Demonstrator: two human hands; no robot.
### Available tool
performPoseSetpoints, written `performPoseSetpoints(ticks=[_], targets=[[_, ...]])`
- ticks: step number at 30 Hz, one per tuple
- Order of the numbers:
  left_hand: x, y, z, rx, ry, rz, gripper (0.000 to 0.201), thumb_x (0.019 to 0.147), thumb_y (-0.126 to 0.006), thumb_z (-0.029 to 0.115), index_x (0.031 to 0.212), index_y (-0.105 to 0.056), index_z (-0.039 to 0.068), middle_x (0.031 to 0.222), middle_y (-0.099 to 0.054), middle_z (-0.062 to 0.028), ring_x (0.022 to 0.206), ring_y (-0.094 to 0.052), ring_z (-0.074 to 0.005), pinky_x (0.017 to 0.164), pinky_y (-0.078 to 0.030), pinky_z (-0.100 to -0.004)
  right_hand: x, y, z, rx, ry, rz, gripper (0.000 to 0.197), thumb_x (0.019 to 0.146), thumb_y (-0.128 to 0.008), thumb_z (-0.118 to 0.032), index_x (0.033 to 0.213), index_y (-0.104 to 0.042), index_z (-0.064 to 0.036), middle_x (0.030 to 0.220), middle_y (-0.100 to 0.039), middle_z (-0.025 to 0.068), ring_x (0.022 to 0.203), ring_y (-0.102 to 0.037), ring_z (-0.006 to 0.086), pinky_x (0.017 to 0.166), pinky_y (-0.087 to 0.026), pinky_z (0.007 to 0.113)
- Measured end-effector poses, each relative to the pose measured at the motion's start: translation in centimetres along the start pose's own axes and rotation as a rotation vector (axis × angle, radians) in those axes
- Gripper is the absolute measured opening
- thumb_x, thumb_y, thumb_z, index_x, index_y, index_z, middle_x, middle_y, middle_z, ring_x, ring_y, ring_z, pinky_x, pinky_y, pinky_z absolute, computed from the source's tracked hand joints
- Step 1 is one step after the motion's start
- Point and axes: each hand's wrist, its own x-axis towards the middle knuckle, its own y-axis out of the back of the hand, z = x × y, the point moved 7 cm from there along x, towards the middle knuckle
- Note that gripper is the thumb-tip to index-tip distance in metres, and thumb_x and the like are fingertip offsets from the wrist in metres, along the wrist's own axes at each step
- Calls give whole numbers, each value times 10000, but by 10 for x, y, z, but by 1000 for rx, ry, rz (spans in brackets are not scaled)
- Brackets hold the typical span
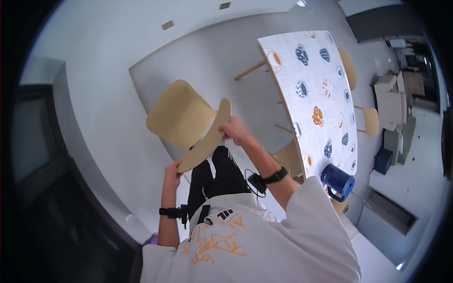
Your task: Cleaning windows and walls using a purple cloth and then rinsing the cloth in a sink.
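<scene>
A pale wooden chair (181,115) is gripped by its curved backrest, and both hands are clamped on it: the left hand (172,170) is closed over the lower end of the backrest rim, the right hand (234,131) over the upper end. The seat is seen tilted away from the body, out over the grey floor (118,118), so the chair appears to be held up or tipped rather than standing square; its legs cannot be made out.

To the right, the tabletop (316,94) with its patterned cloth is kept well apart from the chair, a blue jug (337,181) standing near its close end. Other pale chairs (370,120) are tucked along its far side.

The step in hand is judged to be the carrying or repositioning of the chair. A level, two-handed grip would be called for next, with the legs kept free of the table edge.
</scene>
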Motion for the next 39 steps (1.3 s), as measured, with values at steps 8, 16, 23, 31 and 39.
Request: performPoseSetpoints(ticks=[8,16,23,31,39], targets=[[9,-125,113,614,-164,-72,127,782,-578,112,699,-639,37,619,-539,-10,490,-459,-105,429,-298,-260,-66,71,124,740,-335,68,245,816,-623,13,1058,-588,16,976,-639,141,857,-671,251,783,-588,362],[40,-306,107,936,-147,-356,176,760,-554,132,597,-496,96,574,-454,20,477,-373,-88,445,-267,-248,-106,128,148,1171,-192,184,260,861,-632,-34,1114,-574,-38,1073,-618,72,981,-620,180,868,-544,291],[31,-417,59,1079,-122,-531,128,801,-530,176,751,-558,62,654,-518,-3,557,-455,-105,499,-352,-257,-121,173,170,1345,-76,421,242,882,-592,-44,1118,-545,-21,1088,-599,92,983,-600,198,840,-543,301],[70,-478,18,1133,-54,-700,208,831,-536,202,970,-611,67,828,-621,-29,731,-596,-130,601,-467,-285,-101,204,188,1498,119,520,198,890,-563,-26,1085,-532,-34,1062,-569,80,980,-559,202,840,-502,340],[116,-499,10,1106,-3,-698,268,828,-548,223,1043,-616,78,925,-623,-24,807,-603,-127,659,-483,-273,-69,212,184,1611,58,578,215,894,-529,1,1109,-521,-8,1040,-579,108,913,-565,225,773,-503,333]])
